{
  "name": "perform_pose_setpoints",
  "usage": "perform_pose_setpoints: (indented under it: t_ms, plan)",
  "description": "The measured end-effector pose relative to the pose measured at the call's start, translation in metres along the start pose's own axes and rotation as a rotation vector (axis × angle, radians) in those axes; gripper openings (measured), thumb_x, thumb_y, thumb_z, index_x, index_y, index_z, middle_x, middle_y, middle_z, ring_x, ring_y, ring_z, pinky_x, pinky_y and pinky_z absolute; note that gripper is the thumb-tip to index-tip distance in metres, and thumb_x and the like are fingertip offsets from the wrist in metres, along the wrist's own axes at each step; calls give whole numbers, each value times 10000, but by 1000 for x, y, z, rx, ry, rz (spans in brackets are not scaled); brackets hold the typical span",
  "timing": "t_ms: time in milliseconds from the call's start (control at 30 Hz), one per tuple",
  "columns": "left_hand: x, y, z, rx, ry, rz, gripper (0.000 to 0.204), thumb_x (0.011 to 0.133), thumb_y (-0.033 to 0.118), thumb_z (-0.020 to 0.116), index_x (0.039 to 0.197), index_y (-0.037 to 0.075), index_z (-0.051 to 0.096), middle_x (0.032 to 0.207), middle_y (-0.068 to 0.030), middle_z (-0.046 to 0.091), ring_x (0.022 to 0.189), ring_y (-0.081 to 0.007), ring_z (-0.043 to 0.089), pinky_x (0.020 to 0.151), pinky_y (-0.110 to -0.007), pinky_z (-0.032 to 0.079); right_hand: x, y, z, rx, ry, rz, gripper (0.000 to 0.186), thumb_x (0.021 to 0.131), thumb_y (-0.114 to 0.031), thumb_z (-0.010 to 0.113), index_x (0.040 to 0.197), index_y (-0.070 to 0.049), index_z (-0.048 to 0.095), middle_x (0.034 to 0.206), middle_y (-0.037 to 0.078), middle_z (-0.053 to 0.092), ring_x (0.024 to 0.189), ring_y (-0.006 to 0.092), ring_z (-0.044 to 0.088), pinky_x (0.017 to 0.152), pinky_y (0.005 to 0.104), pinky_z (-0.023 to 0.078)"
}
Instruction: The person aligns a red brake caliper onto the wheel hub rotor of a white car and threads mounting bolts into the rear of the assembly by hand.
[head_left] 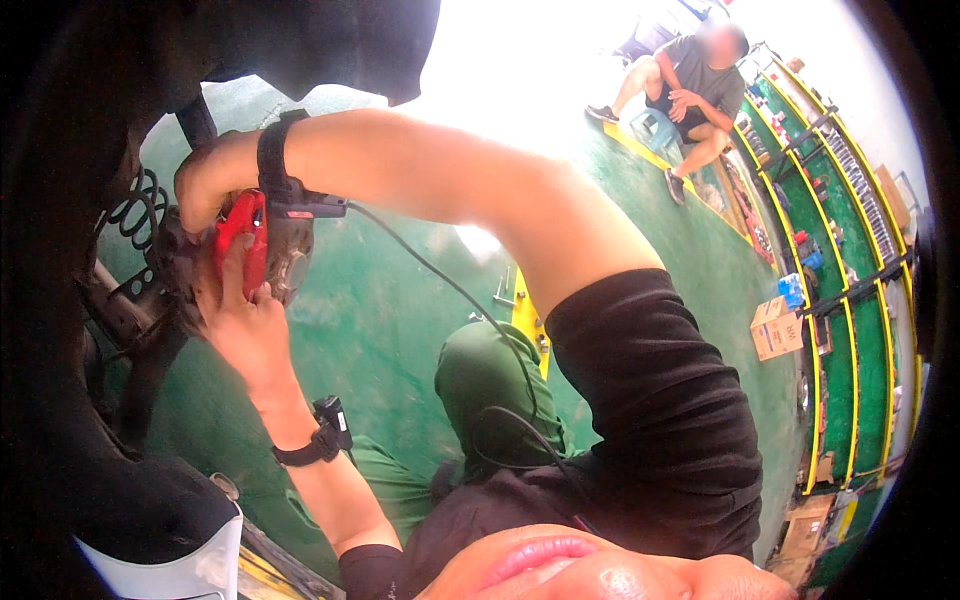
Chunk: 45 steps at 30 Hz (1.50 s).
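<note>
Inside a dark wheel well, a red brake caliper (256, 262) sits against a brownish metal disc (294, 245). My right hand (203, 185) reaches over from above, bent at the wrist, and grips the caliper's upper far side; its fingertips are partly hidden. From below, my left hand (245, 335) holds the caliper, with one finger lying along its red face and others behind it. Beside my hands is a black coil spring (140, 208), along with dark suspension parts (125, 300). Each wrist wears a black strap with a small device.
The dark wheel arch (330, 40) surrounds the work on the left and above. A cable (430, 262) runs from my right wrist across my knee. Small metal parts (503, 292) lie on the green floor. Another person (690, 95) sits at far right, near yellow-edged shelves (850, 250) and a cardboard box (776, 330).
</note>
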<state>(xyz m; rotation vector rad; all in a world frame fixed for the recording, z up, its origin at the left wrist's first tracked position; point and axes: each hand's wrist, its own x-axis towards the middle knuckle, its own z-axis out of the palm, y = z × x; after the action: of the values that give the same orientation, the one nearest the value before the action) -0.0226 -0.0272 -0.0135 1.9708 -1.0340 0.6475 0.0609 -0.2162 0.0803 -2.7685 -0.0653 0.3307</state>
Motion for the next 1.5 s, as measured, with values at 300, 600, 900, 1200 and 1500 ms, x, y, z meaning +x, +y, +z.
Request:
perform_pose_setpoints:
  t_ms: [300,600,900,1200,1500]
  plan:
    - [-2,4,-2,-30,-36,-90,689,692,-88,720,1293,246,677,1431,-137,570,1339,-370,529,1085,-480,470,-24,-29,-7,-91,30,150,419,824,-405,731,1026,-40,772,997,128,746,887,257,685,777,401,543]
    - [-1,2,-4,-20,-46,-43,704,702,-68,722,1333,240,668,1423,-196,574,1311,-413,539,1083,-493,467,-28,-27,-13,19,-11,194,341,780,-268,752,986,3,759,926,131,737,813,242,656,724,420,532]
    - [-2,3,-4,-20,-51,-29,713,700,-59,744,1354,211,653,1439,-199,564,1316,-412,538,1103,-485,453,-27,-26,-6,-70,91,203,388,760,-329,772,1017,-38,782,1028,143,760,934,298,697,810,437,542]
    - [-2,2,-3,-16,-57,-30,714,696,-62,752,1351,205,656,1449,-193,560,1321,-411,533,1102,-485,448,-31,-30,-5,-151,123,239,398,782,-362,746,1027,-51,786,1063,139,760,983,310,708,858,433,553]
    - [-1,5,-5,-42,-61,-70,683,694,-97,720,1299,217,680,1446,-125,565,1355,-353,516,1117,-469,445,-31,-31,-4,-133,123,247,377,797,-332,698,1051,-67,784,1083,138,757,1020,315,707,869,440,552]
